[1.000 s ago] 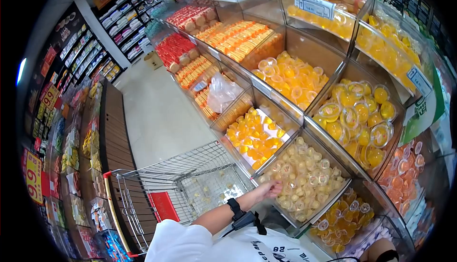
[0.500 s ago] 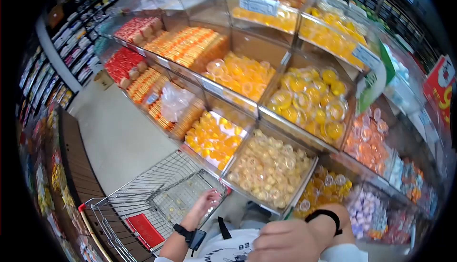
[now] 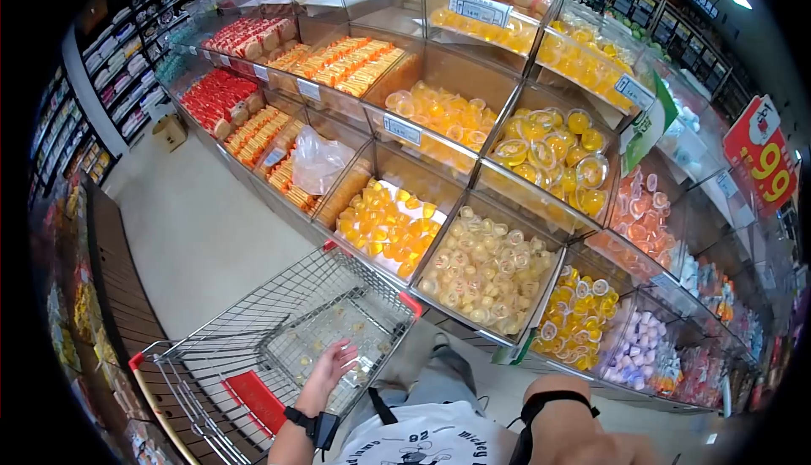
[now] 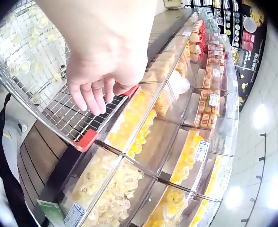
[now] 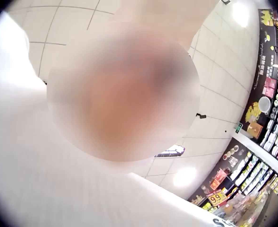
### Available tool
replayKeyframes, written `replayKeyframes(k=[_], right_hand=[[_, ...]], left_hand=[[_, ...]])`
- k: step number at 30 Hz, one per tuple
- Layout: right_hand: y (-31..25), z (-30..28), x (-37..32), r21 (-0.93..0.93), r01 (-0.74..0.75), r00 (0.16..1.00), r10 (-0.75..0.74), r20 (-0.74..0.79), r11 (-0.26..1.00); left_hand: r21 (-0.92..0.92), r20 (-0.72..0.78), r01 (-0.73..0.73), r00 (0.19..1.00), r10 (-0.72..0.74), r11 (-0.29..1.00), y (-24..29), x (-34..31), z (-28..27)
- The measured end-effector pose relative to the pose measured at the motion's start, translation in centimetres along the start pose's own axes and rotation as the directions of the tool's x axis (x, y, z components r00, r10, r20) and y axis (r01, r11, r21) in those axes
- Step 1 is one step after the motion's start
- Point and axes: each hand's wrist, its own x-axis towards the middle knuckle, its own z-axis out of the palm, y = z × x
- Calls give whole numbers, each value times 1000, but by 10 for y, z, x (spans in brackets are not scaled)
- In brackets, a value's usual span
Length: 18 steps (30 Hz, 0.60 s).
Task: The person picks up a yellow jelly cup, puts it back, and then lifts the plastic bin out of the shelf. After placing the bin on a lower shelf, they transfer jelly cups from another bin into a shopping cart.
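Note:
Above the shopping cart (image 3: 279, 313) hangs the left hand (image 3: 333, 365), fingers apart and nothing visible in them. In the left wrist view the left hand (image 4: 101, 71) has loosely bent fingers over the cart's wire edge. Small pale jelly cups (image 4: 35, 33) lie in the cart's basket. The bin of pale jelly cups (image 3: 486, 271) stands to the right of the cart. Close to the shirt, at the lower right of the head view, is the right hand (image 3: 596, 444); its fingers are too unclear to read. A blurred patch covers much of the right wrist view.
Clear-walled bins hold orange jelly cups (image 3: 384, 224), yellow cups (image 3: 579, 317) and purple sweets (image 3: 638, 347). A plastic bag (image 3: 319, 161) lies on orange packets. Shelving (image 3: 106, 237) lines the left, with a floor aisle (image 3: 182, 220) between it and the bins. A cardboard box (image 3: 169, 131) stands farther off.
The left hand has moved from the pale jelly cups to above the cart. The right hand has come further into the head view, and that view has turned right.

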Motion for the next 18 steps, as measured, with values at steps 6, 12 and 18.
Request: replayKeyframes(k=[6,12,18], right_hand=[[6,15,-6,-116,9,999,-12,-30,993],[0,-33,-9,-134,80,989,-62,136,988],[10,-175,-172,-219,-855,247,-3,-969,470]], left_hand=[[94,82,12,996,-20,996,14,11,18],[215,227,-7,973,-43,977,48,25,97],[229,317,68,938,-140,971,37,92,174]])
